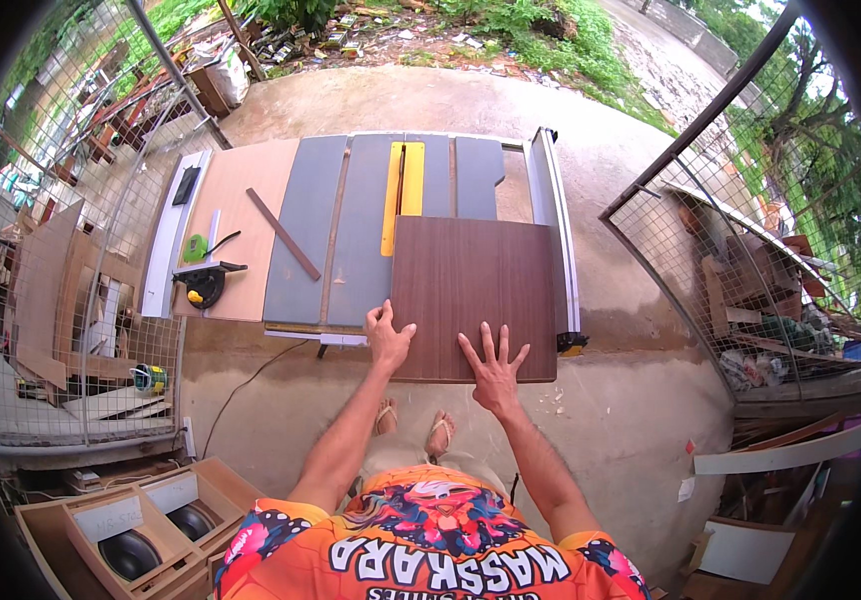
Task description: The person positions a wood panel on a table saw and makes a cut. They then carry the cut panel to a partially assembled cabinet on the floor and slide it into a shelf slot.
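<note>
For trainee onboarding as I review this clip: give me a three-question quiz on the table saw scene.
1. True or false: both hands lie flat on the dark brown panel.
2. Which side of the yellow blade guard does the panel lie on? A) the person's right B) the person's left
3. Fill in: the loose wooden strip lies ____ across the table.

Key
1. True: left hand at the panel's near left edge, right hand near its front edge.
2. A
3. Diagonally
</note>
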Demonstrator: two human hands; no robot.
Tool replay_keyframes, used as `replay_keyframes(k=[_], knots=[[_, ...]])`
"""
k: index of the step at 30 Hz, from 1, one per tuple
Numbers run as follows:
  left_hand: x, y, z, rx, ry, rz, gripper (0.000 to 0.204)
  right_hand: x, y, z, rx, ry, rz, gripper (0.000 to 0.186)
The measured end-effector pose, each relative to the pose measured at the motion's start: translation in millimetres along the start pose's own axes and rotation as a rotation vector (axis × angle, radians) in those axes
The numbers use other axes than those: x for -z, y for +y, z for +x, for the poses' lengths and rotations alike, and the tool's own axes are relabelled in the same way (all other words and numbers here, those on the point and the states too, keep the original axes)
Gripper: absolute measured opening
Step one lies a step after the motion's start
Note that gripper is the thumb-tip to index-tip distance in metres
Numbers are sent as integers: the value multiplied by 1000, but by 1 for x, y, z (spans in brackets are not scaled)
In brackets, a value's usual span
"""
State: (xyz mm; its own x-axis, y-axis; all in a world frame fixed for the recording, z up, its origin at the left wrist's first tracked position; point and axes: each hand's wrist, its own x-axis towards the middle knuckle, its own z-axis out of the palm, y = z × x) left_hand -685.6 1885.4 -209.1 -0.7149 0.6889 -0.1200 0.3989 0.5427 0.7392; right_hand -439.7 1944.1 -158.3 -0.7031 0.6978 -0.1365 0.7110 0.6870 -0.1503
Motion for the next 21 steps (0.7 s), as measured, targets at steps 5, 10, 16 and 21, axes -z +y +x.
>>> replay_keyframes(k=[5,10,16,21], knots=[[0,2,3,-1,-2,-19,89,-4,3,3,-3,4,-15,119],[-4,-1,9,-7,10,-10,88,-7,5,7,4,19,-41,123],[-2,4,12,-9,13,-8,87,-8,5,11,-1,35,-39,121],[-4,5,15,-5,20,-21,86,-9,7,12,5,63,-31,121]])
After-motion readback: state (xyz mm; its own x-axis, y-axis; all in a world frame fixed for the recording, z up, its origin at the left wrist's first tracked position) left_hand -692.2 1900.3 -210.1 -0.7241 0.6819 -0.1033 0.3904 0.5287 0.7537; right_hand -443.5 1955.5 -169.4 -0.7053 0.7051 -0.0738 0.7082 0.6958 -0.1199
